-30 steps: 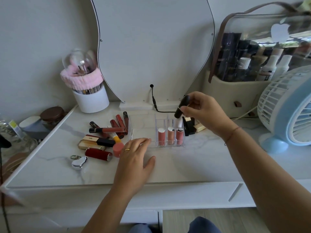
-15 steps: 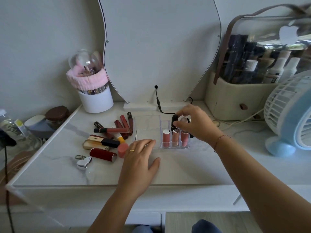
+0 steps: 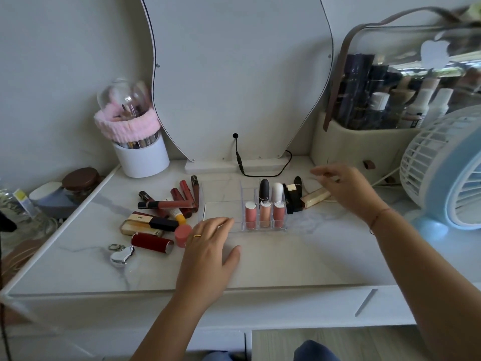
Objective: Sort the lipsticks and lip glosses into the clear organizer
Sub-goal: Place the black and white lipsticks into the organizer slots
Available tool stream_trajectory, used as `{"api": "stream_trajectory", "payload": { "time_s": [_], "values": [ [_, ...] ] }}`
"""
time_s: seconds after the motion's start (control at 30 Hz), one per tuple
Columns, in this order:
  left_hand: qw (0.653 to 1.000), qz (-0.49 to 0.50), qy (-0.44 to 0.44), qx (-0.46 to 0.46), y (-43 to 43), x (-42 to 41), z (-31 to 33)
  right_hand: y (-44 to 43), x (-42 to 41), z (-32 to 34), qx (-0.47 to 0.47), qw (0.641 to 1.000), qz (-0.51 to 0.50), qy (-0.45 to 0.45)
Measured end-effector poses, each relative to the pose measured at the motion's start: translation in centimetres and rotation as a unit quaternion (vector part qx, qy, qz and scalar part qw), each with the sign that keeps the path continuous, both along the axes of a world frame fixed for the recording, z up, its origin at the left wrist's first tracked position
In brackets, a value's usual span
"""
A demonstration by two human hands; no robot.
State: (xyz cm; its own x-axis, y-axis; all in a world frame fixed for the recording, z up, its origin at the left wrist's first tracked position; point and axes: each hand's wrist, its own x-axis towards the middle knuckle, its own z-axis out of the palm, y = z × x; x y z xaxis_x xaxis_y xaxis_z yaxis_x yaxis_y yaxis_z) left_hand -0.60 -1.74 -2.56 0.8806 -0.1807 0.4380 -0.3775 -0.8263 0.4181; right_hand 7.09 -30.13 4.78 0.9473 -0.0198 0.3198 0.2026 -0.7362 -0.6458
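The right hand's (image 3: pixel 348 194) fingers (image 3: pixel 322 173) are blurred and their tips are indistinct. This hand covers the far end of the gold lipstick (image 3: pixel 313 198). The left hand (image 3: pixel 208 246) hides the organizer's (image 3: pixel 221 212) near left corner, and its clear walls are hard to trace. The black lipsticks (image 3: pixel 295 198) overlap, so their number is unclear. In the gloss pile (image 3: pixel 179 199), upper tubes hide lower ones. Labels are too small to read. The fan (image 3: pixel 442 173) and bag (image 3: pixel 403 74) run off the right edge, the mirror (image 3: pixel 234 74) runs off the top and a bottle (image 3: pixel 15 204) off the left.
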Motion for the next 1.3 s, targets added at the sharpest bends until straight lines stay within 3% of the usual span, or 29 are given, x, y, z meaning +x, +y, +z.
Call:
{"api": "stream_trajectory", "payload": {
  "time_s": [0.27,0.57,0.97,1.3],
  "values": [
    [1.0,0.001,0.001,0.0,0.0,0.0,0.1,1.4,0.0,-2.2,-0.071,0.996,0.051,0.033],
    [1.0,0.003,0.006,0.002,0.0,-0.1,0.1,2.3,2.3,-2.8,-0.168,0.981,0.031,0.088],
    [1.0,0.0,0.002,0.001,0.1,0.0,0.0,2.6,3.4,-2.9,-0.193,0.978,0.029,0.067],
    [1.0,-0.003,-0.001,-0.001,0.1,0.0,-0.1,2.7,4.2,-1.7,-0.157,0.968,0.139,0.14]
  ]
}}
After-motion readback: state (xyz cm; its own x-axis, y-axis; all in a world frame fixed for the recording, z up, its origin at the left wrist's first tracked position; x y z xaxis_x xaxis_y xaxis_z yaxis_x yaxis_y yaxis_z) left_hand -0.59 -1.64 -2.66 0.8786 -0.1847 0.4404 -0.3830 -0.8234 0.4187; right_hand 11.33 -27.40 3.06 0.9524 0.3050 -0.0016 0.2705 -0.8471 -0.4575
